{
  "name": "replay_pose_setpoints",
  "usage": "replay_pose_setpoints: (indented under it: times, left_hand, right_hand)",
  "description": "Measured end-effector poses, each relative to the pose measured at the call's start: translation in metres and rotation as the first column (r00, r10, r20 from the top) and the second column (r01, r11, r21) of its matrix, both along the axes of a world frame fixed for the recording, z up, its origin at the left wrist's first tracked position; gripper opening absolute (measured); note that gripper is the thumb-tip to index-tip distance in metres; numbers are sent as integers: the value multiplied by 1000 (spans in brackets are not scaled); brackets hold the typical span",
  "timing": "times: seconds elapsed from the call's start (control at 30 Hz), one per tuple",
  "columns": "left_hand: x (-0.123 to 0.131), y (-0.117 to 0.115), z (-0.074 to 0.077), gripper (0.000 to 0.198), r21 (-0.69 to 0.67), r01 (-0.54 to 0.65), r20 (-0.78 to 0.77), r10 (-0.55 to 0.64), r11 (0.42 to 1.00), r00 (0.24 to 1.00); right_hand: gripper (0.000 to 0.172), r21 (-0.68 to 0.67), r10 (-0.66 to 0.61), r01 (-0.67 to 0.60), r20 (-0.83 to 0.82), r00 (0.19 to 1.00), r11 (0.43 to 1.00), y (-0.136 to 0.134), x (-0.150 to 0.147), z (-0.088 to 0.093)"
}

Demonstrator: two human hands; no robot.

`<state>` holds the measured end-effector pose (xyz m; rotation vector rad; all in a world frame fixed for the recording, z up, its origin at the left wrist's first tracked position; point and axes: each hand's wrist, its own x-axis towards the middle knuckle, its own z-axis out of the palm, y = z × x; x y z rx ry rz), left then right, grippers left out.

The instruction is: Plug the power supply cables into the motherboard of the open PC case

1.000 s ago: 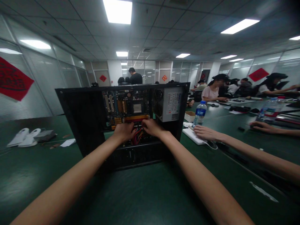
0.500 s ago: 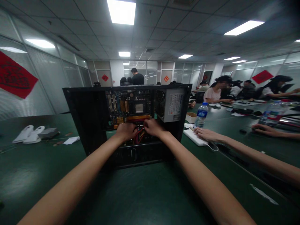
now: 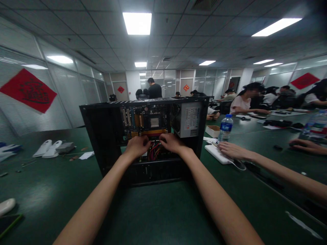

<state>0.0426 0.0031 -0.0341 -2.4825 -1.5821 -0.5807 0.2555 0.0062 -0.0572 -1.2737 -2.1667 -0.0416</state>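
Note:
An open black computer case (image 3: 158, 173) lies in front of me with its inside facing me. The motherboard (image 3: 143, 119) shows at the back of it, and the silver power supply (image 3: 190, 119) is at the upper right. My left hand (image 3: 138, 147) has its fingers curled at the motherboard's lower edge, beside the memory slots (image 3: 153, 132). Close on its right, my right hand (image 3: 171, 143) has thumb and fingers pressed together over the colored cables (image 3: 153, 153). The fingertips of both hands are partly hidden, and whatever they pinch is too small to make out.
To the right, a co-worker's hand (image 3: 232, 149) rests on a white device (image 3: 217, 154) near a water bottle (image 3: 226, 127) and a small box (image 3: 212, 130). White objects (image 3: 48, 148) and a grey block (image 3: 65, 147) lie left on the green table (image 3: 153, 211).
The view has shifted, so the case sits a little lower and more to the right. Both hands stay inside the case, with a slightly wider gap showing the cables between them.

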Motion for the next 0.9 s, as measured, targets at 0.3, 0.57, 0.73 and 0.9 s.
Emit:
replay_pose_setpoints:
  times: [0.3,0.57,0.73,0.9]
  left_hand:
    - [29,-6,-24,37,-120,64,-26,-68,991,997]
    - [23,-11,-21,38,-121,177,51,-172,977,984]
    - [21,-17,-15,33,-113,164,32,-162,980,986]
    - [21,-20,-8,30,-42,157,-137,-162,987,977]
  right_hand:
    - [45,195,203,-229,143,969,954,-37,-45,8]
    - [48,137,229,-234,53,972,962,-32,-52,0]
    - [47,101,233,-232,0,972,967,-29,-50,0]
    - [35,53,180,-179,-18,983,982,-22,-49,-3]
